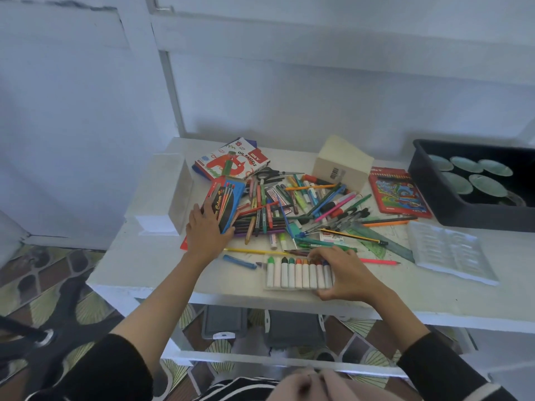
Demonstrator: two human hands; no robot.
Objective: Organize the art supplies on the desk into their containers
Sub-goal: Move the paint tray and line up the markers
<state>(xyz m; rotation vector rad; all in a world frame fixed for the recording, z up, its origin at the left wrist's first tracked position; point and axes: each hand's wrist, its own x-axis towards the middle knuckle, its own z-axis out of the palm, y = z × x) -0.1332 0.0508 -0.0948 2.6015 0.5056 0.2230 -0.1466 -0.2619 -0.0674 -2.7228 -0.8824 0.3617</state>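
Note:
A pile of pens, pencils and markers (pixel 304 206) lies across the middle of the white desk (pixel 150 273). My left hand (pixel 207 231) grips the lower end of a blue and red pencil box (pixel 224 202) at the pile's left side. My right hand (pixel 344 273) holds the right end of a clear tray of white crayons with coloured tips (pixel 295 274) near the desk's front edge; its thumb is at the tray's front and its fingers curl over the far side.
An oil pastels box (pixel 234 163) and black scissors (pixel 270 173) lie at the back. A beige box (pixel 343 164), a red coloured-pencil pack (pixel 398 192), a clear empty tray (pixel 448 251) and a black bin of green dishes (pixel 474 183) stand to the right. A white block (pixel 162 195) stands left.

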